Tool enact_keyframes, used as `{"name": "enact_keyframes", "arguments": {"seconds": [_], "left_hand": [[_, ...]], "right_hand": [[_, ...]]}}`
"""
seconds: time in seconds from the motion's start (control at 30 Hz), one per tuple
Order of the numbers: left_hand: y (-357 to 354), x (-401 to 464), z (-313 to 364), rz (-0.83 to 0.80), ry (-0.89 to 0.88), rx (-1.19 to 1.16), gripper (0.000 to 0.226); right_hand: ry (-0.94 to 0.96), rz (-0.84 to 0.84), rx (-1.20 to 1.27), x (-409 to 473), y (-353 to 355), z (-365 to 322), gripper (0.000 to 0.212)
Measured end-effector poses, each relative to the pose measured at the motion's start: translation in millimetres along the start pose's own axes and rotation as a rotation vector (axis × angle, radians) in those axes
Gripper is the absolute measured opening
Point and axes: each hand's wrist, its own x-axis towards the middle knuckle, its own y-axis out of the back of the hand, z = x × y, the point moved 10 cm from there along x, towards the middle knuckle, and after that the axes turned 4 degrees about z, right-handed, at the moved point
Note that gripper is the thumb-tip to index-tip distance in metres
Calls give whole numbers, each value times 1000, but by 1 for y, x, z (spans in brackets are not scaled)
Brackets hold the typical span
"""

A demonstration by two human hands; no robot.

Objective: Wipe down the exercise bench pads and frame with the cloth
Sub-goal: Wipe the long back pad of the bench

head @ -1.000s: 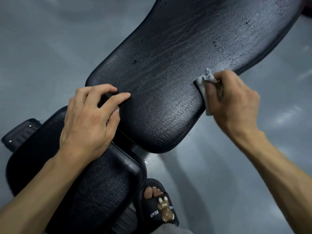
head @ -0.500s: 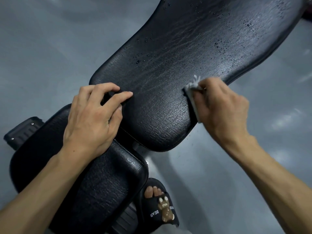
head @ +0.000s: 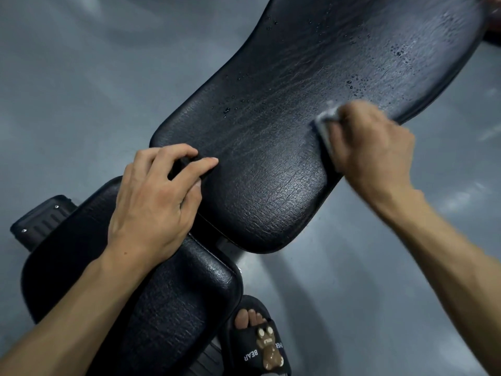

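Observation:
The long black back pad (head: 284, 126) of the exercise bench runs from the middle to the top right, with water drops on its far half. Below it at lower left lies the black seat pad (head: 151, 308). My right hand (head: 371, 150) grips a small grey-white cloth (head: 324, 126) and holds it against the back pad's right edge; the hand and cloth are motion-blurred. My left hand (head: 157, 202) has its fingers curled over the near left corner of the back pad, by the gap between the two pads.
A grey floor (head: 352, 308) surrounds the bench. My foot in a black slipper (head: 260, 340) with a bear figure stands under the seat pad's right side. A black ribbed frame part (head: 40, 221) sticks out at the left.
My right hand slid the cloth down the pad's right edge toward me, then slightly back up along it. My left hand has kept its hold on the pad corner.

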Motion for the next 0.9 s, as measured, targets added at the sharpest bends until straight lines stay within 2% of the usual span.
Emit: {"name": "enact_keyframes", "arguments": {"seconds": [0.1, 0.17, 0.23, 0.33, 0.4, 0.5, 0.6, 0.63, 0.7, 0.8, 0.9], "left_hand": [[1, 0, -1, -1, -2, -3, 37], [1, 0, -2, 3, -3, -13, 37], [2, 0, -2, 8, 3, -25, 37], [3, -1, -2, 16, 13, -35, 37], [4, 0, -3, 24, 27, -38, 37], [4, -1, -4, 25, 40, -39, 37], [4, -1, -4, 17, 45, -38, 37], [4, -1, -5, 14, 48, -40, 37], [4, -1, -5, 15, 54, -49, 37], [4, 0, -5, 17, 60, -52, 37], [4, 1, -6, 27, 75, -54, 37]], "right_hand": [[297, -33, 162, -50, 3, -80, 30], [469, -66, 188, -72, 6, -108, 30], [420, -67, 197, -49, 3, -88, 33], [136, -15, -9, 12, -2, -17, 43], [66, -21, -48, 26, -6, 1, 44], [267, -20, 50, -2, -10, -58, 39], [539, -41, 138, -33, -12, -114, 47], [542, -53, 149, -26, -14, -112, 51], [396, -50, 101, 10, -20, -79, 56], [164, -49, -10, 53, -28, -23, 42], [234, -59, 56, 42, -28, -43, 40]]}}
